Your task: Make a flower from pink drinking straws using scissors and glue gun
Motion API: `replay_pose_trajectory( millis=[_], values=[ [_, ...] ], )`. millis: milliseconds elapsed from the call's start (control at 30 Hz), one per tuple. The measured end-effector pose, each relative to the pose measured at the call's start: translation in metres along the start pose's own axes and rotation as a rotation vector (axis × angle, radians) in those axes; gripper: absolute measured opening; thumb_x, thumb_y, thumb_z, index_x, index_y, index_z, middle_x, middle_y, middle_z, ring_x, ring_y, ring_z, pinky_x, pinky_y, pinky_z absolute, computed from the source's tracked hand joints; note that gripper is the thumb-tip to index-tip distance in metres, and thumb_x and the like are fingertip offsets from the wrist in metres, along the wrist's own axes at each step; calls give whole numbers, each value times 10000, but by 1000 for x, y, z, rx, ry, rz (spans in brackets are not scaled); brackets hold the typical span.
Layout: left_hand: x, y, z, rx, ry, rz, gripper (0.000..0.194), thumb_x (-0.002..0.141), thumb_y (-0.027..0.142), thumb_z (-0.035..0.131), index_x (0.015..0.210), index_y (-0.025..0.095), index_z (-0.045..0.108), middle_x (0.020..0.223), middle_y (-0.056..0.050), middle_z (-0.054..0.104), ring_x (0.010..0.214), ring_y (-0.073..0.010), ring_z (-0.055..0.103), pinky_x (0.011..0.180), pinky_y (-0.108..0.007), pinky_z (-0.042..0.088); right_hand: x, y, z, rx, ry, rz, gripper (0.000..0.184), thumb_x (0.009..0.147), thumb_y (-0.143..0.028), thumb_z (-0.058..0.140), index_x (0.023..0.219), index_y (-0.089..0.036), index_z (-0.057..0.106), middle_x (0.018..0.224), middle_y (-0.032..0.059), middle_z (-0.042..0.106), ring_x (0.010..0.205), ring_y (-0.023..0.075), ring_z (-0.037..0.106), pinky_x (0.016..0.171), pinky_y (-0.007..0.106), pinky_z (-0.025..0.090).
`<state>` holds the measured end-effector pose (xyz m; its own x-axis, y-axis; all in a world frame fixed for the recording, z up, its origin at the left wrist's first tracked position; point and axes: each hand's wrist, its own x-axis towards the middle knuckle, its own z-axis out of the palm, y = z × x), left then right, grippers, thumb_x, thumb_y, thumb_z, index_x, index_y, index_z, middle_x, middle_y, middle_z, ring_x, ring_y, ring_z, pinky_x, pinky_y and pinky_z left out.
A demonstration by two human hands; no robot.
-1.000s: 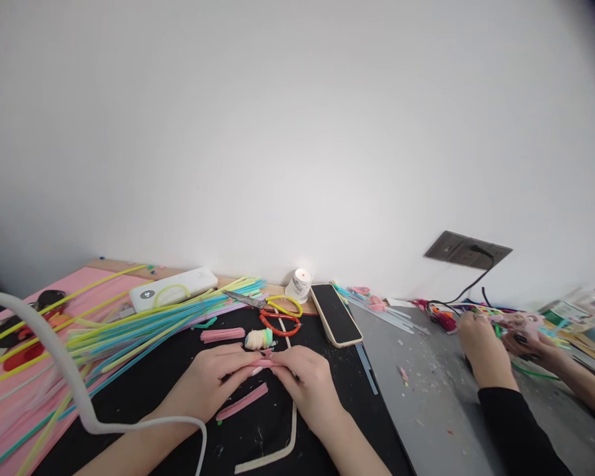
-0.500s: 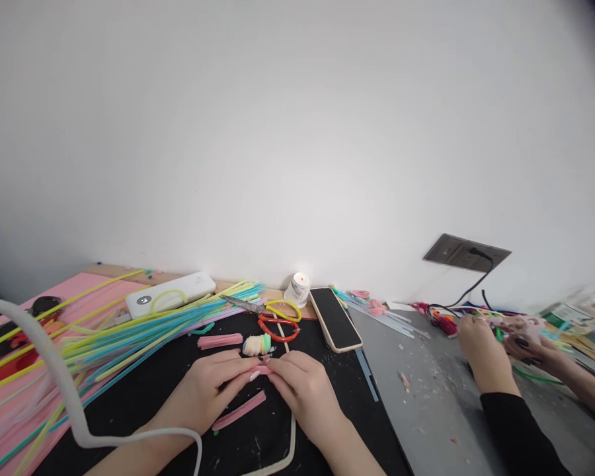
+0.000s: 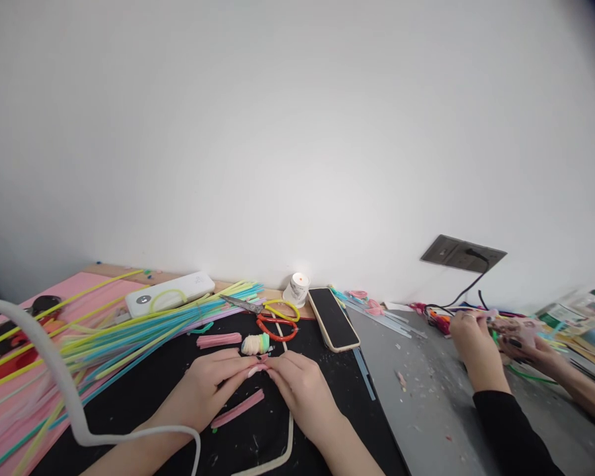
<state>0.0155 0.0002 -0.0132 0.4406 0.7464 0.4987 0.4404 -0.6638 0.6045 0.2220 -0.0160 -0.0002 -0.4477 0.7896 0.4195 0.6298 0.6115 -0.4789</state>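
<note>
My left hand (image 3: 205, 387) and my right hand (image 3: 302, 387) meet over the black mat (image 3: 153, 390), fingertips pinched together on a short pink straw piece (image 3: 264, 365). Another pink straw bundle (image 3: 238, 408) lies just below my hands, and one more pink bundle (image 3: 219, 340) lies above them. A small pale rolled straw ball (image 3: 255, 344) with green and yellow bands sits just beyond my fingertips.
A fan of long coloured straws (image 3: 129, 330) spreads at left beside a white power bank (image 3: 170, 293). Scissors (image 3: 268, 311), a lit candle (image 3: 298, 288) and a phone (image 3: 333, 318) sit behind. A white cable (image 3: 64, 390) crosses at left. Another person's hands (image 3: 480, 350) work at right.
My hands stay pinched on the pink piece and have drawn slightly closer together. The view has shifted a little; the other person's hands keep working at right.
</note>
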Motion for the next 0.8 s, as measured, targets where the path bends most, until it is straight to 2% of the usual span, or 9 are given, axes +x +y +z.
replay_pose_trajectory(
  millis=[100, 233, 400, 467, 567, 700, 800],
  values=[
    [2, 0, -3, 9, 5, 19, 240, 911, 210, 522, 1037, 238, 725, 925, -30, 757, 843, -156, 698, 771, -229, 558, -1, 0, 1, 85, 24, 56, 244, 896, -204, 569, 1122, -222, 658, 920, 68, 709, 809, 204, 660, 737, 282, 524],
    [2, -2, -4, 35, 8, 59, 260, 891, 190, 535, 1067, 248, 718, 886, -25, 762, 735, -144, 705, 682, -216, 578, -1, 1, 4, 213, 90, 103, 276, 874, -179, 596, 1134, -248, 657, 1010, 53, 731, 877, 196, 683, 790, 268, 524],
    [-1, -5, 2, 0, 83, 19, 250, 883, 238, 565, 1085, 250, 713, 989, -43, 761, 874, -178, 713, 784, -255, 579, 0, 1, 6, 278, 140, 151, 159, 831, -138, 631, 923, -225, 727, 884, 33, 752, 783, 177, 693, 744, 242, 528],
    [0, -5, 2, -18, 89, -7, 263, 881, 244, 573, 1109, 244, 702, 1020, -50, 755, 891, -179, 712, 757, -237, 583, 1, 1, 6, 279, 170, 163, 120, 831, -152, 630, 860, -211, 731, 831, 38, 749, 738, 174, 690, 709, 240, 531],
    [2, -3, -2, -19, 54, -8, 253, 872, 226, 582, 1087, 229, 715, 994, -50, 763, 868, -176, 719, 708, -214, 588, 1, 2, 5, 247, 174, 127, 128, 866, -213, 605, 865, -207, 733, 815, 49, 745, 725, 174, 685, 698, 249, 532],
    [6, 2, -7, -17, 50, -21, 218, 869, 206, 576, 983, 245, 758, 922, -36, 774, 851, -189, 720, 731, -244, 587, 0, 4, 3, 166, 124, 55, 198, 921, -265, 536, 930, -217, 728, 832, 59, 737, 741, 181, 678, 702, 266, 528],
    [6, 5, -6, -38, 68, -63, 221, 881, 229, 561, 953, 240, 770, 841, -36, 767, 765, -170, 710, 669, -227, 576, -1, 4, 2, 82, 84, 31, 231, 943, -257, 493, 970, -213, 719, 825, 70, 728, 728, 191, 671, 686, 277, 522]
  ],
)
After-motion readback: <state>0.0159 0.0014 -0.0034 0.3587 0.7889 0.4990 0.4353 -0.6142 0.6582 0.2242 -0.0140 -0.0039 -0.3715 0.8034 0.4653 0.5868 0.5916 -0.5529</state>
